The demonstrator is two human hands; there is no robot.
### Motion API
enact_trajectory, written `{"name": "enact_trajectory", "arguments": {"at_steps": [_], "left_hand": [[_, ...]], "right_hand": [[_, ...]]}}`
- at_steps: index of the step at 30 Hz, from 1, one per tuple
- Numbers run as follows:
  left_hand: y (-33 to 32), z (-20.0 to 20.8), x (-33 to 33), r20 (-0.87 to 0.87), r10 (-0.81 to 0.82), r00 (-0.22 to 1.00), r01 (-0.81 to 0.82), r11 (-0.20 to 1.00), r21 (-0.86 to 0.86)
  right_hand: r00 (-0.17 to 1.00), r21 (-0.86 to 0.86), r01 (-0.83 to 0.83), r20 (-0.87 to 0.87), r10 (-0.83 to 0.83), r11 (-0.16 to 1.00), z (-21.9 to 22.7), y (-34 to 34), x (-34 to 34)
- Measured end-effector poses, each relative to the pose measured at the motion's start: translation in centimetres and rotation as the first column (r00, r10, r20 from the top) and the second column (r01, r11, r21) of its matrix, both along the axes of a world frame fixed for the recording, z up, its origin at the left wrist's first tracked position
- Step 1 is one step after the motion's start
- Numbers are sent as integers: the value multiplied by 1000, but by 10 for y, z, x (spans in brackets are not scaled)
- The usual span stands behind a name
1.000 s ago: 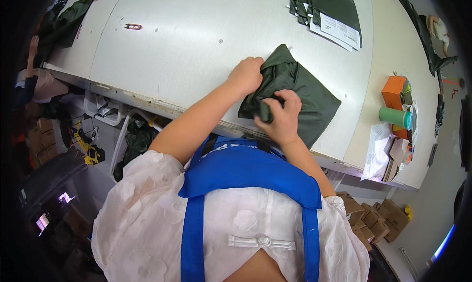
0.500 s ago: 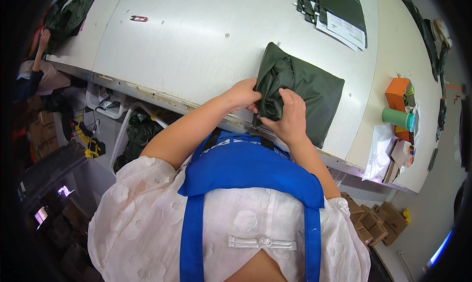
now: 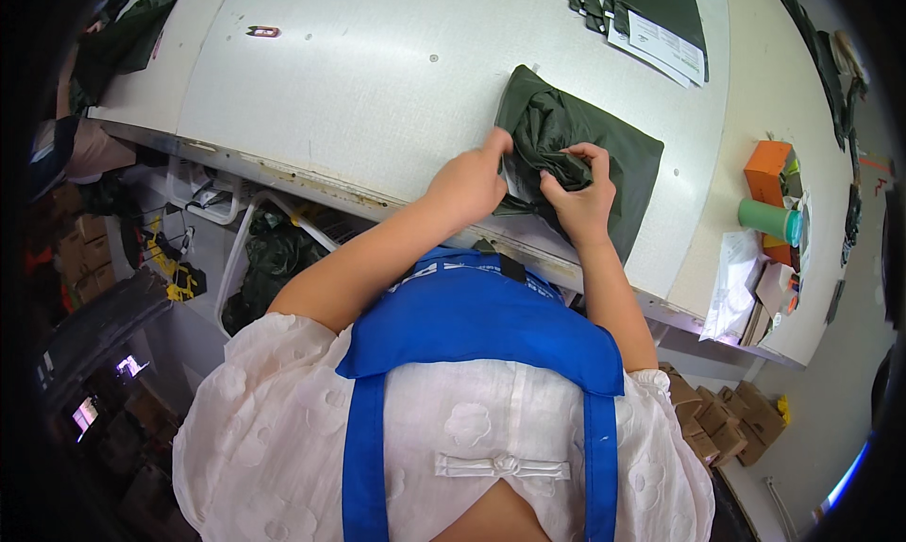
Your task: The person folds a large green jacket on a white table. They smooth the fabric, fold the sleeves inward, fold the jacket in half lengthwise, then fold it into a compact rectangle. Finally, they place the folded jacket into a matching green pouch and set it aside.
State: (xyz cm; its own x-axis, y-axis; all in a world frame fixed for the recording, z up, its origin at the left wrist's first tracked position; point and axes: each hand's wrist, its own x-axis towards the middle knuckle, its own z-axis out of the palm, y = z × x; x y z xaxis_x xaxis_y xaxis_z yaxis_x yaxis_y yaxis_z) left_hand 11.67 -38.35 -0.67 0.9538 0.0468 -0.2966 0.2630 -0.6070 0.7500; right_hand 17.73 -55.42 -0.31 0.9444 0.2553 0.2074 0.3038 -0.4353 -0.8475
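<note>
A piece of dark green, slightly shiny fabric (image 3: pixel 628 164) lies folded in a flat, squarish shape near the table's front edge. Its left part is gathered into a crumpled, twisted bunch. My right hand (image 3: pixel 585 197) pinches that bunch, thumb below and fingers above. At the fabric's left edge is my left hand (image 3: pixel 469 185), curled and a little blurred, its forefinger against the cloth. Its thumb and the other fingertips are hidden. A bit of pale material shows between the hands, under the bunch.
On the pale table (image 3: pixel 359 98) lie a small red cutter (image 3: pixel 263 32) and a stack of dark green pieces with papers (image 3: pixel 665 46). At right are an orange box (image 3: pixel 766 174), a green cylinder (image 3: pixel 766 219) and papers. A person (image 3: pixel 90 150) works at far left; cartons (image 3: pixel 746 419) stand below.
My right hand has shifted right and up with the bunched cloth. My left hand has risen along the fabric's left edge. The gathered part looks more twisted and pulled rightward.
</note>
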Motion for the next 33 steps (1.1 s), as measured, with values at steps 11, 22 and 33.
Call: {"name": "enact_trajectory", "arguments": {"at_steps": [11,22,33], "left_hand": [[23,21,-2,222,-492,841,484,870,93],[35,10,-10,279,-305,910,332,942,-53],[43,-9,-24,226,-398,889,414,910,-27]], "right_hand": [[855,-383,-466,38,518,798,-5,14,0],[359,282,-604,-739,570,745,-3,10,47],[844,-780,-451,-215,491,433,-17,60,-15]]}}
